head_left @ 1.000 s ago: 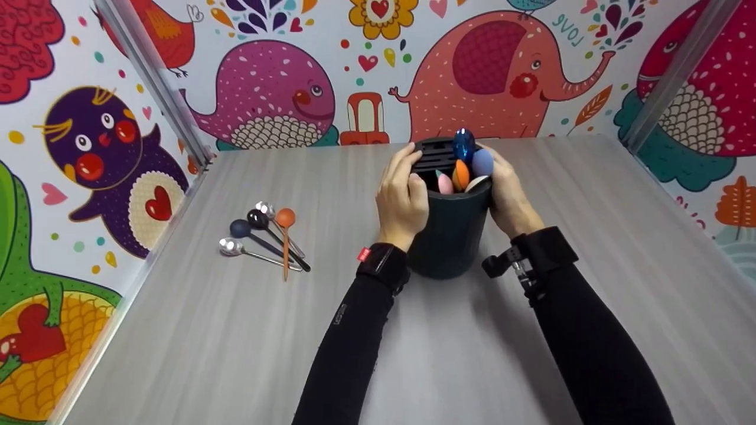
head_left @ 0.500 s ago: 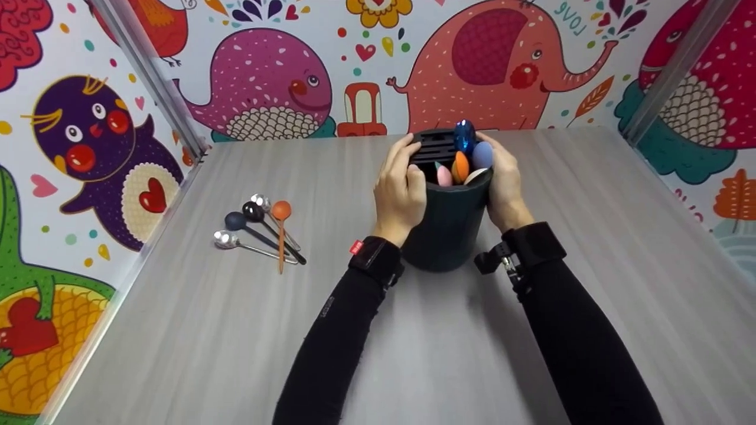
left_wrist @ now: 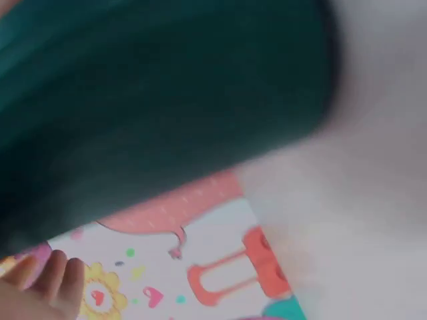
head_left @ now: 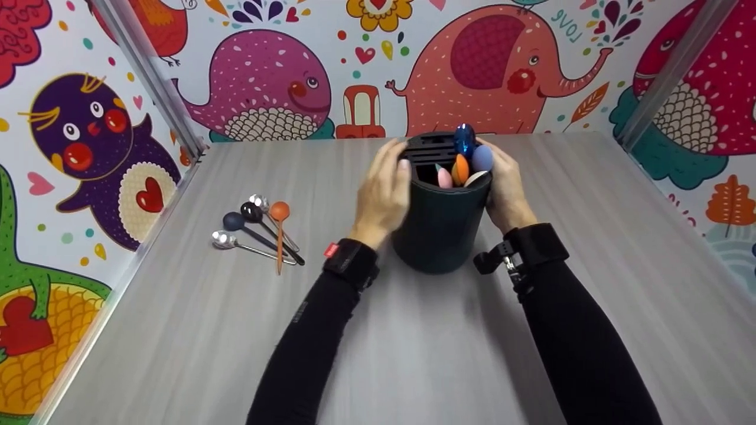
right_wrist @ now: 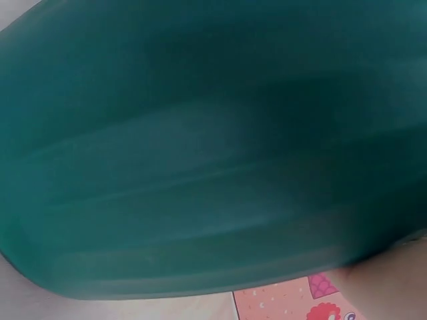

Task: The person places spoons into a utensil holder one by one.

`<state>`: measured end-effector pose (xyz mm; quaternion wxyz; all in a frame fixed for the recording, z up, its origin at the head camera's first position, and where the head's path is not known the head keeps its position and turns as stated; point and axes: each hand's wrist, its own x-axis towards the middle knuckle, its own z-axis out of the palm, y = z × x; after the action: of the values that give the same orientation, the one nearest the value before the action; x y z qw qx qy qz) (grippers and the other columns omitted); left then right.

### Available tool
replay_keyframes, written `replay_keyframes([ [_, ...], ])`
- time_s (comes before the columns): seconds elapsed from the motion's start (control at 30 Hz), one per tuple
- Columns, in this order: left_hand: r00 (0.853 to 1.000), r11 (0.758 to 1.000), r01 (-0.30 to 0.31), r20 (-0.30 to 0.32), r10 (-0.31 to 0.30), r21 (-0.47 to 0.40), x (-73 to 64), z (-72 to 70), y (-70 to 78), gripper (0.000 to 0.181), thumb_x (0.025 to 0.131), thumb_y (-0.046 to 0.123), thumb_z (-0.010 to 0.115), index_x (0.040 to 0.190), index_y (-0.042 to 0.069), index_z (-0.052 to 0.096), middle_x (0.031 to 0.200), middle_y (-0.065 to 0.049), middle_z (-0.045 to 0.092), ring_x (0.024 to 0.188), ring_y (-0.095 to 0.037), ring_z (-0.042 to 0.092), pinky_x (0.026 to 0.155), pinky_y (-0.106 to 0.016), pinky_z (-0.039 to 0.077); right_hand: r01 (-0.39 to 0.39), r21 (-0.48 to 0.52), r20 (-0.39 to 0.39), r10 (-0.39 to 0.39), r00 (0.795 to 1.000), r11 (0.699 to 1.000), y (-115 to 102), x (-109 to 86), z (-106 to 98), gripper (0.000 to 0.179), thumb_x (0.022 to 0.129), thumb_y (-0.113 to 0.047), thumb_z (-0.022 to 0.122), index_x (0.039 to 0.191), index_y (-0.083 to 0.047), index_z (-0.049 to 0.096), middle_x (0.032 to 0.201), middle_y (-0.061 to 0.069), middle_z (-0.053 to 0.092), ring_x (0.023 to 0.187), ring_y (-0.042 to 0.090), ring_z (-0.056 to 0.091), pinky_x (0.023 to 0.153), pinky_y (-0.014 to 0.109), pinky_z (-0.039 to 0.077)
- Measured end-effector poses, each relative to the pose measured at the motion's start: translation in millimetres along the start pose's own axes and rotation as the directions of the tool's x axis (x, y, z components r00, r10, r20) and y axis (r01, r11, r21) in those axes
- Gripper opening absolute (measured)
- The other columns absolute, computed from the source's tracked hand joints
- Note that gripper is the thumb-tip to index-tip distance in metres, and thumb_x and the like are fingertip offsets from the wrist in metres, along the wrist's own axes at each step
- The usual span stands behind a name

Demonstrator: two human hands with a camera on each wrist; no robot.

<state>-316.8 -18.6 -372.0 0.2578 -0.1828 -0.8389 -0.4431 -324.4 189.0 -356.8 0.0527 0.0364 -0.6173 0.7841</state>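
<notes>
A dark green utensil holder stands right of the middle of the table, with a slotted black insert in its top. From its front and right compartments rise a shiny blue spoon, a light blue spoon end, an orange one, a pink one and a whitish one. My left hand is beside the holder's left rim, fingers loosely bent; the left wrist view shows its fingers apart from the wall. My right hand holds the holder's right side, fingertips partly hidden behind it.
On the table's left lies a fanned pile of spoons: a silver spoon, a dark blue spoon, a black spoon, an orange spoon and another silver one. Printed cartoon panels wall the table's back and sides.
My left hand has drawn away leftward from the holder's rim, which it touched before. The right hand stays at the holder's side. The whole view has shifted slightly; the spoon pile is unchanged.
</notes>
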Motion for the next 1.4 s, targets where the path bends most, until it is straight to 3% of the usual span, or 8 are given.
replay_keyframes([
  [0.17,0.993,0.981,0.116,-0.056,-0.108,0.158,1.5,-24.1,-45.2,0.044,0.097,0.029,0.040,0.136,0.009,0.050,0.142,-0.010,0.048,0.131,-0.023,0.047,0.109,-0.038,0.038,-0.003,0.003,0.023,0.002,1.000,1.000,-0.5,-0.4,0.6,0.041,0.094,-0.040,0.049,0.126,-0.016,0.060,0.124,0.005,0.060,0.112,0.022,0.053,0.101,0.033,0.041],
  [0.3,0.960,0.908,0.279,-0.093,-0.263,0.312,2.7,-56.5,-86.9,0.046,0.092,0.024,0.050,0.133,0.006,0.051,0.138,-0.014,0.051,0.125,-0.031,0.051,0.107,-0.042,0.039,0.006,0.003,0.026,-0.006,1.000,1.000,0.8,0.1,0.9,0.040,0.095,-0.039,0.048,0.124,-0.015,0.061,0.123,0.005,0.061,0.111,0.022,0.053,0.101,0.034,0.042],
  [0.4,0.915,0.842,0.395,-0.078,-0.395,0.367,2.7,-82.6,-110.2,0.052,0.090,0.028,0.051,0.137,0.006,0.046,0.142,-0.016,0.046,0.128,-0.036,0.045,0.108,-0.049,0.034,0.011,-0.003,0.006,-0.011,1.000,1.000,2.4,0.1,2.2,0.040,0.095,-0.037,0.048,0.126,-0.015,0.060,0.125,0.004,0.059,0.113,0.020,0.052,0.102,0.033,0.040],
  [0.57,0.842,0.746,0.474,0.007,-0.540,0.468,0.8,-107.2,-134.1,0.071,0.093,0.046,0.045,0.150,0.009,0.023,0.154,-0.024,0.019,0.141,-0.044,0.021,0.113,-0.060,0.018,0.020,-0.014,-0.025,-0.020,0.999,1.000,3.0,-0.7,1.8,0.041,0.094,-0.035,0.049,0.129,-0.015,0.058,0.130,0.004,0.057,0.117,0.019,0.050,0.105,0.034,0.038],
  [0.7,0.792,0.696,0.476,0.082,-0.605,0.538,-7.4,-108.6,-149.0,0.083,0.092,0.050,0.046,0.154,0.011,0.006,0.156,-0.029,0.001,0.144,-0.048,0.004,0.115,-0.061,0.009,0.016,-0.016,-0.028,-0.016,0.999,1.000,3.2,-0.2,1.7,0.041,0.095,-0.034,0.049,0.129,-0.015,0.058,0.131,0.005,0.056,0.118,0.019,0.050,0.105,0.034,0.038],
  [0.97,0.641,0.624,0.436,0.263,-0.721,0.648,-24.0,-96.1,-166.1,0.073,0.097,0.040,0.036,0.152,0.003,0.006,0.155,-0.032,-0.002,0.143,-0.051,-0.008,0.116,-0.061,0.002,0.019,0.011,-0.031,-0.019,0.999,1.000,3.5,-0.7,2.2,0.043,0.094,-0.033,0.050,0.130,-0.012,0.057,0.131,0.006,0.056,0.115,0.017,0.051,0.100,0.029,0.040],
  [1.07,0.635,0.604,0.398,0.268,-0.724,0.690,-27.8,-93.0,-164.1,0.064,0.097,0.033,0.036,0.149,-0.001,0.019,0.154,-0.032,0.010,0.143,-0.051,0.000,0.116,-0.060,0.008,0.019,0.009,-0.025,-0.019,1.000,1.000,4.1,-1.0,3.0,0.042,0.094,-0.034,0.051,0.129,-0.013,0.058,0.129,0.005,0.057,0.115,0.016,0.052,0.100,0.029,0.041],
  [1.4,0.693,0.574,0.374,0.192,-0.695,0.728,-21.2,-81.3,-152.2,0.035,0.084,0.011,0.054,0.117,0.002,0.058,0.133,-0.024,0.049,0.127,-0.045,0.037,0.104,-0.059,0.028,0.019,0.002,0.022,-0.019,1.000,1.000,3.5,-1.1,-0.5,0.039,0.094,-0.037,0.049,0.125,-0.014,0.060,0.123,0.006,0.060,0.110,0.022,0.054,0.101,0.034,0.042],
])
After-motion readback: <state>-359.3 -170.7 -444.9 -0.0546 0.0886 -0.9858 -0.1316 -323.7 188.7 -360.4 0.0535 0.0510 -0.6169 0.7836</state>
